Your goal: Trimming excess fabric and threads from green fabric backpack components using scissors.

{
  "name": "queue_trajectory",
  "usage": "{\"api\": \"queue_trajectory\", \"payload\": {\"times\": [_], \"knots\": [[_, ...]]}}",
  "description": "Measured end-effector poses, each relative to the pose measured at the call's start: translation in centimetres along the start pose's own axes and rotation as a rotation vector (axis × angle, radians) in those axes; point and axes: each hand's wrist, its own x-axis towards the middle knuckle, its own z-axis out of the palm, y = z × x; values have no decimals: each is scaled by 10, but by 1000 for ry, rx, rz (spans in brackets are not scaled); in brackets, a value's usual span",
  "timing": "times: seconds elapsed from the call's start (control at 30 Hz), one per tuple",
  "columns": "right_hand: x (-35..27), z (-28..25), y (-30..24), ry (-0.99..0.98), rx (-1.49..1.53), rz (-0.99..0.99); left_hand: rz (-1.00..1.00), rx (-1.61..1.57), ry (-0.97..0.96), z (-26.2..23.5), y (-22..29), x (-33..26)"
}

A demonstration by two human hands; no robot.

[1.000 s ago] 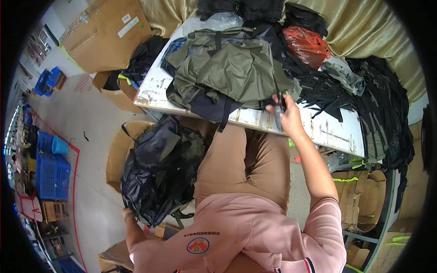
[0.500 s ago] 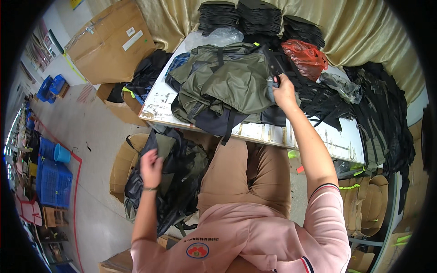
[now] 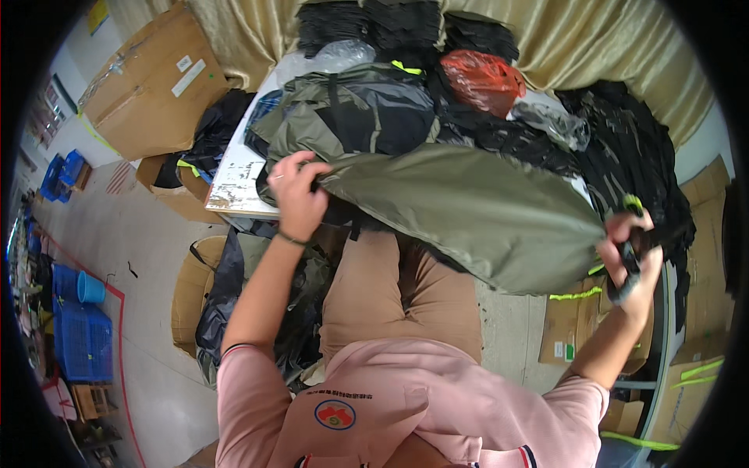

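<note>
A large olive-green fabric piece [image 3: 468, 210] is stretched out in front of me, above my lap and the table's front edge. The fingers of my left hand [image 3: 298, 195] are closed on its left end. At its right end, my right hand [image 3: 633, 261] grips the fabric. A dark tool with a grey loop, like scissors [image 3: 626, 290], also sits in that hand, blurred. Behind the stretched piece, a heap of olive and black sewn fabric pieces [image 3: 343, 109] lies on the table.
The white worn table [image 3: 234, 183] bears black stacked panels [image 3: 402, 27], a red plastic bag [image 3: 484, 82] and clear bags. Black straps [image 3: 624, 148] hang at the right. Cardboard boxes [image 3: 187, 288] stand left and right of my legs, the left one full of dark fabric.
My left hand has risen from beside the box to the fabric's left end. My right hand has swung right and nearer, drawing the olive piece off the heap and stretching it out.
</note>
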Motion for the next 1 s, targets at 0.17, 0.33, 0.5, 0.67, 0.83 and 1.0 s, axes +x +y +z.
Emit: {"api": "queue_trajectory", "payload": {"times": [0.17, 0.33, 0.5, 0.67, 0.83, 1.0], "knots": [[-107, -35, 41, -85, 305, 888, 204, -141, -514, -96, 16, -30], [-192, 32, 126, -744, 113, 981, 101, -136, -1387, -121, 33, -97], [-185, 40, 144, -627, 105, 983, -254, -559, -1671, -100, 47, -87], [-158, 79, 170, -314, 395, 913, 8, -532, -1021, -11, 28, -101], [-182, 127, 206, -627, 208, 597, 65, -576, -1059, 35, 22, -113], [-197, 134, 208, -569, 283, 780, -189, -602, -1067, 22, 17, -115]]}}
